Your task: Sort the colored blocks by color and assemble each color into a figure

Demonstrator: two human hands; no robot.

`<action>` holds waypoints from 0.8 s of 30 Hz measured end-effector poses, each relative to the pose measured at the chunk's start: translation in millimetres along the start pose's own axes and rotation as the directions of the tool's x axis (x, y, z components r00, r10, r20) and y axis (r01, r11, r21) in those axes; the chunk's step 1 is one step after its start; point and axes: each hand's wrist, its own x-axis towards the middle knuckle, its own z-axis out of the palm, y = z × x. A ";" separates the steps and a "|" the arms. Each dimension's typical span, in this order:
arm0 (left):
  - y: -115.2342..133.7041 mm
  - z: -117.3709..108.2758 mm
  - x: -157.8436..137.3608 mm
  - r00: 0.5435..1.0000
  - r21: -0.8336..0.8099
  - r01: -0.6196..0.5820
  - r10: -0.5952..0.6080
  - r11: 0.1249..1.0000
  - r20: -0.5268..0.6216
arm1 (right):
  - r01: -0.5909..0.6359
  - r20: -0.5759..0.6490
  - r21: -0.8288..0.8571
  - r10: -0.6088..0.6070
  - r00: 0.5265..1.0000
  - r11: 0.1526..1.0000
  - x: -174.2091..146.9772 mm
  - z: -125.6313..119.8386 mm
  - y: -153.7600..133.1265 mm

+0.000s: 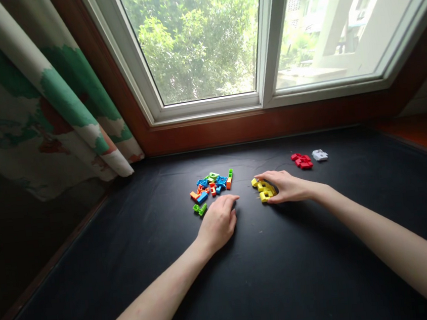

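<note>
A small group of yellow plastic building pieces (265,191) lies on the black tabletop. Around its right side curve the thumb and fingers of my right hand (283,186), closed against the pieces. My left hand (218,222) rests on the table with its index finger stretched out and the thumb apart, holding nothing. Just beyond it is a loose pile of small plastic pieces: blue pieces (221,180), orange pieces (195,196) and green pieces (212,176). One light green piece (200,210) lies apart, left of my left hand.
Farther back on the right, a cluster of red pieces (302,161) sits beside some white pieces (320,155). The black tabletop (271,276) reaches back to a wooden sill (210,132) under a window. A patterned curtain (74,103) hangs at the left.
</note>
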 end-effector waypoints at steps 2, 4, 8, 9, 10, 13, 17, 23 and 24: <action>-0.2 0.5 0.0 1.000 0.003 -0.003 0.003 1.000 0.000 | -0.004 -0.005 -0.001 0.004 1.000 1.000 -9.1 -4.3 7.7; -0.6 1.3 -0.1 1.000 0.007 -0.005 0.005 1.000 -0.003 | -0.007 -0.017 0.004 0.007 1.000 1.000 -19.5 -9.0 17.2; -1.4 2.3 -0.2 1.000 0.005 -0.011 0.011 1.000 -0.008 | -0.034 -0.040 0.033 0.035 0.999 0.999 -42.7 -18.6 38.5; -1.5 2.3 -0.2 1.000 0.005 -0.012 0.012 1.000 -0.008 | -0.044 -0.044 0.040 0.045 0.998 0.998 -48.7 -21.0 44.1; -1.6 2.3 -0.2 1.000 0.005 -0.013 0.013 1.000 -0.008 | -0.059 -0.047 0.041 0.061 0.997 0.997 -54.8 -23.5 49.7; -1.5 2.2 0.0 1.000 0.013 -0.014 0.014 1.000 -0.003 | -0.129 -0.053 0.032 0.130 0.990 0.991 -72.9 -31.2 66.5; -0.5 2.1 0.2 1.000 0.017 -0.011 0.011 1.000 0.001 | -0.203 -0.039 0.045 0.205 0.978 0.978 -93.7 -44.2 84.8; 0.1 1.3 0.0 1.000 0.017 -0.009 0.009 1.000 0.000 | -0.350 -0.019 0.066 0.351 0.936 0.935 -115.1 -63.5 106.3; 0.2 1.1 0.0 1.000 0.018 -0.008 0.008 1.000 0.002 | -0.379 -0.017 0.062 0.381 0.925 0.923 -117.5 -65.9 110.3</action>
